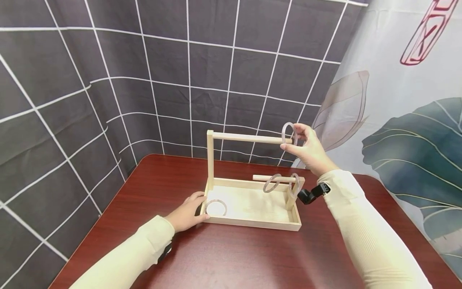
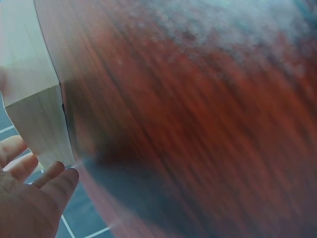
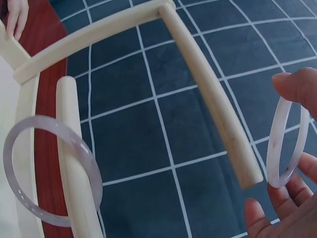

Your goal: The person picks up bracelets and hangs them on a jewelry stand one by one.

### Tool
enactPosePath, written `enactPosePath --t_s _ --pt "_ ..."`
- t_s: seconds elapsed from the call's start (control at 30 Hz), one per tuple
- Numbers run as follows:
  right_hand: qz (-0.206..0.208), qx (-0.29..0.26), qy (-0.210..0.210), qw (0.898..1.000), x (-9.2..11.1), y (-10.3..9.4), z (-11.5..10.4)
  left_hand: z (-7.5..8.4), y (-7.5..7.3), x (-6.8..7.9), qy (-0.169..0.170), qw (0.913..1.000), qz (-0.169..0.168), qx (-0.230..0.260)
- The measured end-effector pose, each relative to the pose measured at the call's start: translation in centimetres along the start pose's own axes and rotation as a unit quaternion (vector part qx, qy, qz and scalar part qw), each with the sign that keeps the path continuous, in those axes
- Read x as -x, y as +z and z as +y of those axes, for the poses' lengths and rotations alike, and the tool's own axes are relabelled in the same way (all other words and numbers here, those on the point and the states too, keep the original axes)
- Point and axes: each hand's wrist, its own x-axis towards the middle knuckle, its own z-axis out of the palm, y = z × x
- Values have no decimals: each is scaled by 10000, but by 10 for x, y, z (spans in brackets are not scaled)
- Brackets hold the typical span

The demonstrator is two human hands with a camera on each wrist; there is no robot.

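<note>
My right hand (image 1: 306,150) pinches a pale, translucent bangle (image 3: 276,144) between thumb and fingertips. In the right wrist view this bangle stands beside the free end of the upper wooden rod (image 3: 213,94), with a gap between them. Two more bangles, one nearer the free end (image 1: 268,189) and one by the post (image 1: 297,178), hang on the lower rod (image 1: 260,177). Another bangle (image 1: 225,208) leans inside the left end of the wooden tray (image 1: 249,223). At that end my left hand (image 1: 187,212) rests against the tray wall, fingers extended and touching it.
The stand's tall post (image 1: 210,160) rises at the tray's left, and a short post (image 1: 293,196) at its right. All this sits on a reddish-brown table (image 1: 231,257). Behind hangs a dark grid-patterned cloth (image 1: 209,64), with a leaf-printed curtain (image 1: 415,152) on the right.
</note>
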Motion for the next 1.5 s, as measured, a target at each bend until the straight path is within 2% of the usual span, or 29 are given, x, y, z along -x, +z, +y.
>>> enactPosePath --t_s 0.37,0.53,0.97,1.23,1.5 --pt "-28 -111 182 9998 -6 -2 12 1 0 1 -24 10000 -34 41" --pt "-189 -162 189 9995 -8 -2 14 0 0 1 -51 10000 -52 23" --pt "-455 60 277 9986 -16 -1 17 0 -1 1 -80 9999 -70 51" --pt "-610 -331 396 9968 -18 0 19 1 -1 0 -55 10000 -74 23" --pt "-1038 -1040 691 9867 -22 1 26 1 -1 1 -54 9999 -91 24"
